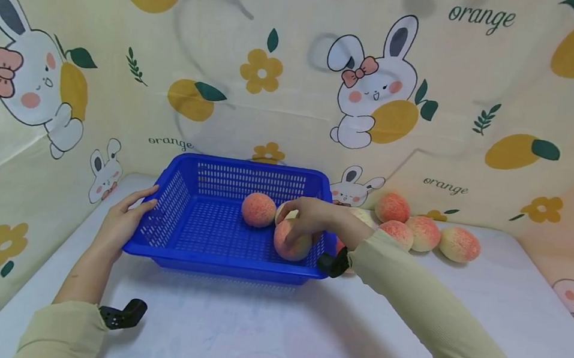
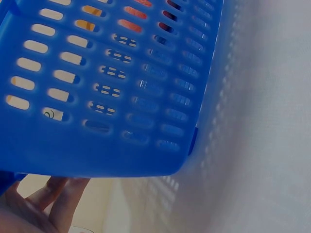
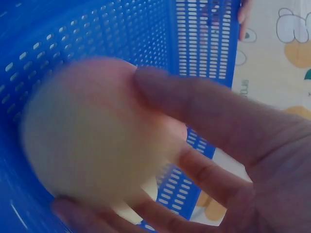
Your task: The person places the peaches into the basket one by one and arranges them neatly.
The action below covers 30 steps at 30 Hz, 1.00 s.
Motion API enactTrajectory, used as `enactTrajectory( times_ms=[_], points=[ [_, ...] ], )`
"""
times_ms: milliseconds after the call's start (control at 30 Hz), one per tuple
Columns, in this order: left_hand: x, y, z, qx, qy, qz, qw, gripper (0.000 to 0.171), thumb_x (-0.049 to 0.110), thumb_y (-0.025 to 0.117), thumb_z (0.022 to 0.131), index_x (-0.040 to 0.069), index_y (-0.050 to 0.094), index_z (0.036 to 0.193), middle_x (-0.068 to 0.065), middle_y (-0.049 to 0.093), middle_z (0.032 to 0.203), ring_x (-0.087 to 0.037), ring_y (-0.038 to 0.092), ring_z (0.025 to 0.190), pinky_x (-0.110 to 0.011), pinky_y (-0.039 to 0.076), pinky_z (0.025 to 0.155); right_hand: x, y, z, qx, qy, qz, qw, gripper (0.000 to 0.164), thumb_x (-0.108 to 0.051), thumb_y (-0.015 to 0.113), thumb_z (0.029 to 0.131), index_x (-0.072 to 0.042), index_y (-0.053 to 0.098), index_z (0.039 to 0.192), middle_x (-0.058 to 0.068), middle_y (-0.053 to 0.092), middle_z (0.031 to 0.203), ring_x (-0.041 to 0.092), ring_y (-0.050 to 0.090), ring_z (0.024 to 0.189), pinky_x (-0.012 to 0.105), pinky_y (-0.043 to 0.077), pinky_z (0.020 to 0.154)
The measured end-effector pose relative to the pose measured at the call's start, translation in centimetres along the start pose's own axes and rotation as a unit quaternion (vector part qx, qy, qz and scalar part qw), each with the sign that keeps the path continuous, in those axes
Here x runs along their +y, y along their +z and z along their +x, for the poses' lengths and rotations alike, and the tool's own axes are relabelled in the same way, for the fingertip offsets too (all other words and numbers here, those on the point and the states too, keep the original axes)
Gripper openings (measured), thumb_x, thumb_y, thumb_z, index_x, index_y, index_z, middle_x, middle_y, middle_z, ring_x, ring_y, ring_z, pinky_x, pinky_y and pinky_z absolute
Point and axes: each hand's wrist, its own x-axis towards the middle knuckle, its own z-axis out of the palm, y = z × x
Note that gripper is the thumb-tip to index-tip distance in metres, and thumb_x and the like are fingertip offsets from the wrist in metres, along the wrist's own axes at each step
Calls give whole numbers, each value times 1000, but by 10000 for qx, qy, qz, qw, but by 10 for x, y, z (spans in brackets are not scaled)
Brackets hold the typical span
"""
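A blue plastic basket (image 1: pixel 221 261) with slotted walls stands on the table. My left hand (image 1: pixel 120 220) grips its left end, fingers at the rim; the left wrist view shows those fingers (image 2: pixel 68 201) behind the basket's edge. Inside the basket, at its right end, my right hand (image 1: pixel 306 218) holds a pink and yellow peach (image 1: pixel 292 243). Up close in the right wrist view, thumb and fingers curve round this peach (image 3: pixel 97 131). Another peach (image 1: pixel 259 210) lies to its left on the basket floor, and a pale one (image 1: pixel 279 211) is partly hidden behind my right hand.
Several more peaches (image 1: pixel 423 233) lie grouped on the white table (image 1: pixel 245 331) right of the basket, some partly covered by my right arm. A printed cloth (image 1: pixel 284 118) with rabbits and oranges rises behind the table and at its sides.
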Motion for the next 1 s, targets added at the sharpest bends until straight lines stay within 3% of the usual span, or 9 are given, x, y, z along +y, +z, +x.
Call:
enactTrajectory(
  times_ms=[200,367,533,633,767,867,1000],
  points=[
    [1,0,-1,-24,-36,-8,10000,55,44,45,99,24,35,149,-12,16,160,-45,17,144,-63,16,112,4,-2,-2,142,158,256,9994,36,-9,79,76,-12,69,111,10,64,108,19,58,89,39,56,77],
    [0,0,-1,1,-75,-13,10000,54,44,45,98,25,36,148,-12,16,160,-45,19,143,-62,16,113,13,-7,-9,-28,-281,628,9976,40,-16,75,81,-12,66,120,15,61,120,24,62,99,40,54,84],
    [0,1,-1,-29,-82,-1,10000,55,45,45,98,25,35,149,-13,15,160,-46,19,143,-62,18,113,30,-11,-18,217,-725,1218,9897,43,-19,71,85,-7,62,125,17,61,123,26,65,102,43,52,91],
    [0,1,-1,-51,-83,-12,10000,55,45,45,99,24,34,149,-13,15,160,-46,20,142,-61,19,113,41,-12,-23,522,-814,1783,9792,43,-20,69,87,-4,59,127,17,62,121,26,66,101,43,52,92],
    [1,1,-1,-55,-96,51,9999,56,45,44,99,24,33,149,-12,14,161,-46,19,143,-61,19,112,57,-10,-31,983,-588,2470,9622,45,-30,69,88,-9,59,126,10,63,122,25,64,105,40,51,92],
    [1,1,-1,-39,-93,109,9999,56,46,44,99,24,33,149,-13,13,161,-46,19,142,-61,19,112,69,-7,-36,1301,-487,2950,9454,48,-36,71,86,-13,60,125,9,62,123,28,63,109,41,50,92],
    [1,1,-2,-30,-90,95,9999,56,45,43,99,23,33,149,-13,14,160,-46,22,142,-60,21,113,82,-3,-39,1654,-699,3404,9230,49,-32,71,86,-7,58,126,14,63,120,26,64,100,43,52,89]
  ],
)
